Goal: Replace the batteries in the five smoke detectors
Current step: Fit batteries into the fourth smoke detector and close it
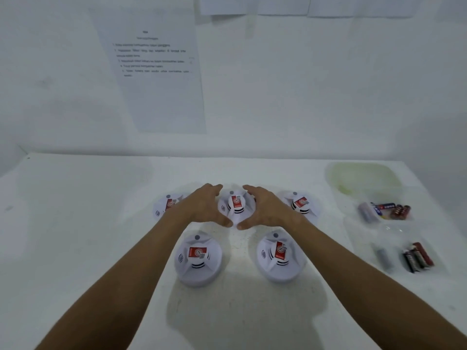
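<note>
Both forearms run up from the bottom edge and converge on the middle of the white table (75, 223). Between them, nearest the camera, sit 2 smoke detectors: the front left detector (197, 258) and the front right detector (279, 256), both face up and untouched.

Beyond these stands a back row of 3. The left hand (202, 205) and the right hand (265, 207) cup the centre detector (237, 207) from either side, fingers curved round its rim and thumbs nearly meeting at its near edge. Whether it is lifted or resting on the table I cannot tell. The back left detector (165, 205) is partly hidden behind the left wrist; the back right detector (300, 204) lies just beyond the right hand.

A round body has no long axis, so the hold is symmetrical and neither hand is nearer. My judgement is that the next move is to lift and turn it over to reach the battery cover.

Well to the right, 2 clusters of batteries lie apart: the far batteries (389, 210) and the near batteries (417, 257), closer to the right hand. A pale plastic lid (364, 178) sits behind them, and a printed sheet (154, 72) hangs on the wall.
</note>
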`<action>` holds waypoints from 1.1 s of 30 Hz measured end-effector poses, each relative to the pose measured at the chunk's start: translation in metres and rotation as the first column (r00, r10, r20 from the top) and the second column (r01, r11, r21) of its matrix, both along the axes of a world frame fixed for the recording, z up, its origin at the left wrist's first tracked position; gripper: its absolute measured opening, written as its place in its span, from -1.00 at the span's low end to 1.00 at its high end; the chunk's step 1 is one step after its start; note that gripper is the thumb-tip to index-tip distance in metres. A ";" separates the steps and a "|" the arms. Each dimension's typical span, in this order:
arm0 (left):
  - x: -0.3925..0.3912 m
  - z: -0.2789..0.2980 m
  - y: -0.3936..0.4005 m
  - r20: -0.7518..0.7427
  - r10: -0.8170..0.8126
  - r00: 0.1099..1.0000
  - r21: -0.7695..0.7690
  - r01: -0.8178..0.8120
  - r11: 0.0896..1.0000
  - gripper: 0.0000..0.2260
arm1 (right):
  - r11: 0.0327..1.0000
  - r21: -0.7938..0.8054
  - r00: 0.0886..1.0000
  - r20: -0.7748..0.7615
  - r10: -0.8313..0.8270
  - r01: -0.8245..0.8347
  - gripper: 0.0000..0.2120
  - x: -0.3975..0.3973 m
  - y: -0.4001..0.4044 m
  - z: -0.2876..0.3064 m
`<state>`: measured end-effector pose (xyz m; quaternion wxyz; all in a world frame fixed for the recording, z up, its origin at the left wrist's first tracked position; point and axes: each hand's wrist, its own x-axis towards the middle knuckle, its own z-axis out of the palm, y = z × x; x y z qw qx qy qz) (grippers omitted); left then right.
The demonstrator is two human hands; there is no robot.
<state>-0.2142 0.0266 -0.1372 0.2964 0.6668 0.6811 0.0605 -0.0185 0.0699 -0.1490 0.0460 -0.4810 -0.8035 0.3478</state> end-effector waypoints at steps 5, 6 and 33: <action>0.008 -0.006 0.000 -0.015 -0.045 0.999 0.055 0.046 0.997 -0.51 | 0.999 0.033 1.000 -0.020 0.014 -0.014 -0.25 0.001 0.005 -0.008; 0.008 -0.008 -0.001 -0.005 -0.032 0.999 0.077 0.032 0.997 -0.50 | 0.999 0.034 0.999 -0.035 0.020 -0.019 -0.18 0.003 0.004 -0.007; 0.221 0.096 -0.079 0.610 -0.044 0.792 0.251 -0.140 0.958 -0.24 | 0.996 -0.026 0.776 -0.629 0.050 -0.085 -0.12 0.247 -0.054 0.094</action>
